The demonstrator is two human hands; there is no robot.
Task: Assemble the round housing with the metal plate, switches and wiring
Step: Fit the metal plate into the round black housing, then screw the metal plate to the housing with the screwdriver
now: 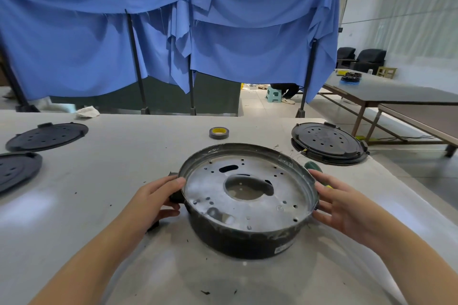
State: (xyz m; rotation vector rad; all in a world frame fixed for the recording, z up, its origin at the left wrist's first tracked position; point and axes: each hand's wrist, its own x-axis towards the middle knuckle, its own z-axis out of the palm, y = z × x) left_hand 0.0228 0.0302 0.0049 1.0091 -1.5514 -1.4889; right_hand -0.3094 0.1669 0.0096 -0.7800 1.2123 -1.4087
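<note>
Both bare forearms reach forward. Left hand (158, 195) grips the left side of the round black housing with its silver metal plate (247, 200), thumb on the rim. Right hand (347, 208) rests against its right side, fingers straight and spread.

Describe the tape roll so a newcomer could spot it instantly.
Start at the round housing held between both hands on the white table. Look straight past its far rim toward the blue curtain: the tape roll lies flat there, alone. It is the only small grey ring with a yellow core; the neighbouring black discs are far larger.
</note>
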